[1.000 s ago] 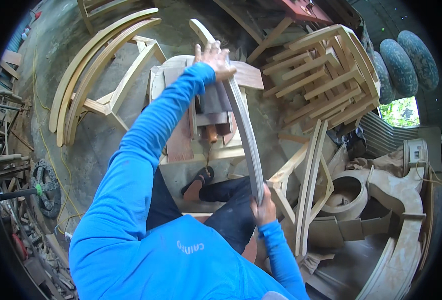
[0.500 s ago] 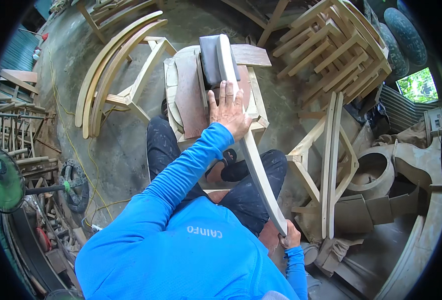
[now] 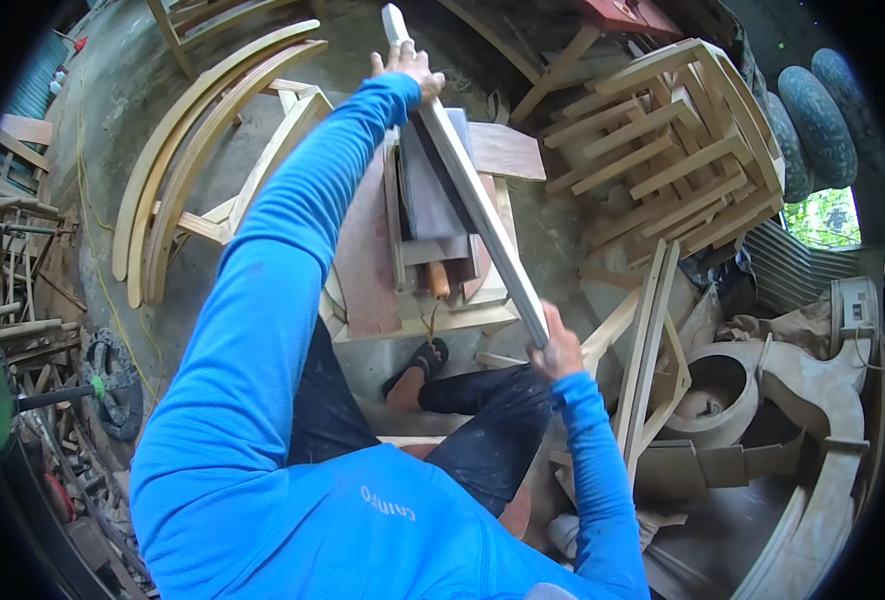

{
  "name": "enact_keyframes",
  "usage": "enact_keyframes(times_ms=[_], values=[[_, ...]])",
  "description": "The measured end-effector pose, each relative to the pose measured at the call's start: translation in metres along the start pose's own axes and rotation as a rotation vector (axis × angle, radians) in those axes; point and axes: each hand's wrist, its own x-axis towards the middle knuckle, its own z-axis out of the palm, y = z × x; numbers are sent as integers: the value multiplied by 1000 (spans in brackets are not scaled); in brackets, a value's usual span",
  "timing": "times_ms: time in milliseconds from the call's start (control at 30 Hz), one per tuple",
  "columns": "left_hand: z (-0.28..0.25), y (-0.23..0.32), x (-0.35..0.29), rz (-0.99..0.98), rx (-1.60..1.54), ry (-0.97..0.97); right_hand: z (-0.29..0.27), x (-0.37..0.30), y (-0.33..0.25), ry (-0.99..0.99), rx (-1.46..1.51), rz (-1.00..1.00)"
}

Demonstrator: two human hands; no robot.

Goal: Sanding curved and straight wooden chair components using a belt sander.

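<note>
A long pale wooden strip [image 3: 482,215] slants across the middle, from the far side down to the near right. My left hand [image 3: 409,74] lies over its far part, palm down with fingers spread. At the near end, my right hand [image 3: 557,345] is closed around the wood. Beneath and left of the strip is a grey belt-like surface [image 3: 425,195] set between upright boards, with an orange-brown handle [image 3: 438,280] at its near end. Whether the strip touches that surface cannot be made out. All this rests on a low wooden stand [image 3: 427,327] beyond my knees.
Curved wooden rails [image 3: 177,165] lean on a frame at the left. A stack of wooden frames [image 3: 672,140] fills the far right. Nearer right stand two straight strips [image 3: 645,345] and a round hollow form [image 3: 707,400]. A green-hubbed wheel [image 3: 112,385] and scrap wood line the left.
Both hands have moved away from my body, carrying the wooden strip forward. The strip has shifted off to the right of the grey surface, exposing more of it and the handle.
</note>
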Motion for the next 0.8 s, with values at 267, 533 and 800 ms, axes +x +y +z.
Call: enact_keyframes(times_ms=[267,533,800], values=[[3,-18,49,-51,-22,44,-20,166,-54,71,-343,-68],[-2,22,-64,15,179,-26,-15,-1,-39,-6,-217,-31],[60,92,-340,199,-11,159,-37,-284,0,12,-174,-20]])
